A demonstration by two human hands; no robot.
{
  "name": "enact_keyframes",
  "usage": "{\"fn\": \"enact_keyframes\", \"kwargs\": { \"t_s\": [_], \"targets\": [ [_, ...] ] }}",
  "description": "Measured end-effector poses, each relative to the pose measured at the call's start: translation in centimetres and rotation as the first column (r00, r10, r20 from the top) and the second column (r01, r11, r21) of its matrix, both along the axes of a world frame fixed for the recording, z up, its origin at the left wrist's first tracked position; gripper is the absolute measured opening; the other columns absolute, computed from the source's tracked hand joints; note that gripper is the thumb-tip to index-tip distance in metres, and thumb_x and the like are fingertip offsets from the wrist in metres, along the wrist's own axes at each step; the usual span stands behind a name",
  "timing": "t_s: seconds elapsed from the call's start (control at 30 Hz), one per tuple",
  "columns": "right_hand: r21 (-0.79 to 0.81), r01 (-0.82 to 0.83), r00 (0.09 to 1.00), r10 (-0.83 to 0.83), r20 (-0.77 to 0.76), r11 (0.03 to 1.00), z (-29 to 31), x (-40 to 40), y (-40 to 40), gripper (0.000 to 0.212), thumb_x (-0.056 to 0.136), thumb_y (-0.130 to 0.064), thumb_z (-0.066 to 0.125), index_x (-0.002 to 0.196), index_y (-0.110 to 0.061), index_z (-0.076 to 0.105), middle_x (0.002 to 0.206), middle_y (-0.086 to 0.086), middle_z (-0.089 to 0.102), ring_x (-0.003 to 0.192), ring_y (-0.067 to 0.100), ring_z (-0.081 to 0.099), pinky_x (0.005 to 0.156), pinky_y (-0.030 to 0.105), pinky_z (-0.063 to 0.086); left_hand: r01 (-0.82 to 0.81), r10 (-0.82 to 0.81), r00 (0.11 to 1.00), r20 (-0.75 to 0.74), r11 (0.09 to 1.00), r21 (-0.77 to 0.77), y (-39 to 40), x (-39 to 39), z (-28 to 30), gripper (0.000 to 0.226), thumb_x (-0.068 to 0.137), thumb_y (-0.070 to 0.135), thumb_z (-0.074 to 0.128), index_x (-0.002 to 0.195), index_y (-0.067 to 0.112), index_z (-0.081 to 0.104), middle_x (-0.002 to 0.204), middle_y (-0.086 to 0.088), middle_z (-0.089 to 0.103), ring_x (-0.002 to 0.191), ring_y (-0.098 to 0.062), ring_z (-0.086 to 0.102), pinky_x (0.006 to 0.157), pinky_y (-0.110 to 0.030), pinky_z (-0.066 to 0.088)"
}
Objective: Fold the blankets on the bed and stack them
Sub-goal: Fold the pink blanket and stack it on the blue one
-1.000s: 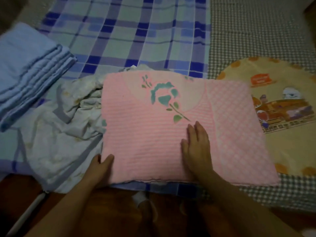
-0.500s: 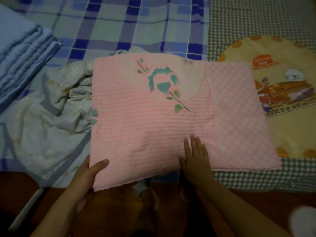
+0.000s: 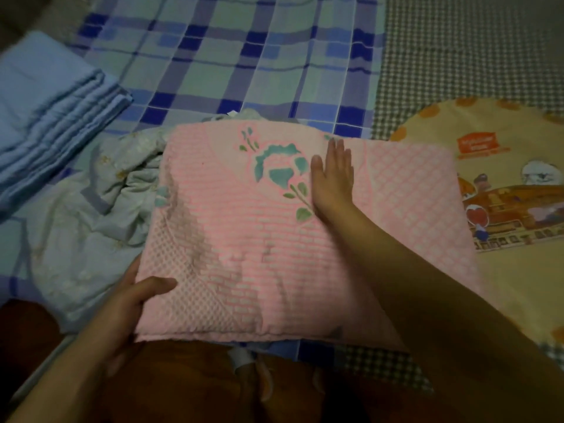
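Neatly folded pink blanket (image 3: 244, 254) bears teal rose.

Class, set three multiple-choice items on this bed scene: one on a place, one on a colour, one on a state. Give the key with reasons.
1. Where is the folded blue blanket?
A. far left
B. far right
C. under the pink one

2. What colour is the flower on the pink blanket?
A. red
B. teal
C. yellow

3. How does the right hand lie?
A. clenched in the air
B. flat on the pink blanket
C. gripping a corner

Key: 1 A, it lies at the left edge. 2 B, the print is teal-green. 3 B, straight fingers rest on it, while the left hand grips the near-left corner.
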State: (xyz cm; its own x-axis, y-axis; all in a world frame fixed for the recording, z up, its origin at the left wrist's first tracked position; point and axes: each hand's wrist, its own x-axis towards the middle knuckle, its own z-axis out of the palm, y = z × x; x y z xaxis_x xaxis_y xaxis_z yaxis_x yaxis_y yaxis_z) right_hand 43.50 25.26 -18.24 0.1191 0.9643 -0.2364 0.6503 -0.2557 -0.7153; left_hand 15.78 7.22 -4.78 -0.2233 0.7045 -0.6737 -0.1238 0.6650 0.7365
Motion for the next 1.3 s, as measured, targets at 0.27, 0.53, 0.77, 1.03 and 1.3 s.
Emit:
{"fn": "enact_keyframes", "kwargs": {
  "t_s": [0.27, 0.53, 0.77, 1.03, 1.3],
  "targets": [
    [-0.069, -0.025, 0.995, 0.018, -0.099, 0.997, -4.4, -1.5, 8.6, 0.064, 0.106, -0.049, 0.024, 0.158, -0.014, 0.014, 0.166, 0.004, 0.007, 0.153, 0.020, 0.005, 0.122, 0.032, 0.003, -0.118, 0.117, 0.993, -0.036, 0.992, -0.046, -0.3, 0.1, -0.9, 0.047, 0.083, -0.001, 0.049, 0.121, 0.022, 0.066, 0.110, -0.003, 0.075, 0.095, -0.027, 0.073, 0.085, -0.044, 0.051],
    [-0.278, 0.142, 0.622, -0.304, -0.722, 0.950, -2.4, -0.8, 5.1, 0.081, 0.082, -0.077, 0.048, 0.150, -0.034, 0.038, 0.149, -0.003, 0.050, 0.130, 0.021, 0.054, 0.110, 0.048, 0.043, -0.122, 0.121, 0.992, -0.028, 0.992, -0.034, -0.5, 1.5, -0.8, 0.045, 0.085, -0.001, 0.049, 0.117, 0.024, 0.068, 0.108, 0.002, 0.076, 0.092, -0.022, 0.074, 0.080, -0.042, 0.052],
    [-0.316, 0.293, 0.734, -0.424, -0.530, 0.902, -2.9, -0.9, -19.0, 0.054, 0.104, -0.033, 0.041, 0.154, -0.015, 0.029, 0.156, -0.005, 0.032, 0.142, 0.007, 0.029, 0.106, 0.002, 0.023, -0.006, 0.006, 1.000, -0.011, 0.999, -0.049, -1.4, -0.2, 0.6, 0.051, 0.078, 0.002, 0.056, 0.122, 0.027, 0.065, 0.114, 0.002, 0.074, 0.100, -0.022, 0.072, 0.084, -0.041, 0.052],
    [-0.481, 0.003, 0.913, -0.199, -0.356, 0.877, 2.7, -0.7, -19.4, 0.065, 0.098, -0.042, 0.055, 0.154, -0.018, 0.031, 0.155, 0.001, 0.036, 0.142, 0.020, 0.035, 0.114, 0.024, 0.022, 0.113, -0.114, 0.993, 0.007, 0.993, 0.039, -0.5, 0.8, 1.6, 0.059, 0.081, 0.001, 0.062, 0.131, 0.030, 0.059, 0.123, 0.003, 0.070, 0.115, -0.027, 0.065, 0.098, -0.049, 0.050],
    [-0.306, -0.063, 0.576, -0.216, -0.788, 0.950, 17.2, 7.7, -7.0, 0.041, 0.093, -0.030, 0.065, 0.131, -0.019, 0.060, 0.123, 0.004, 0.068, 0.115, 0.025, 0.064, 0.102, 0.040, 0.050, 0.701, -0.692, 0.700, -0.177, 0.616, 0.360, 6.0, 22.5, 5.0, 0.094, 0.068, 0.010, 0.062, 0.154, 0.027, 0.027, 0.148, 0.007, 0.048, 0.133, -0.004, 0.048, 0.108, -0.019, 0.036]
  ]
}}
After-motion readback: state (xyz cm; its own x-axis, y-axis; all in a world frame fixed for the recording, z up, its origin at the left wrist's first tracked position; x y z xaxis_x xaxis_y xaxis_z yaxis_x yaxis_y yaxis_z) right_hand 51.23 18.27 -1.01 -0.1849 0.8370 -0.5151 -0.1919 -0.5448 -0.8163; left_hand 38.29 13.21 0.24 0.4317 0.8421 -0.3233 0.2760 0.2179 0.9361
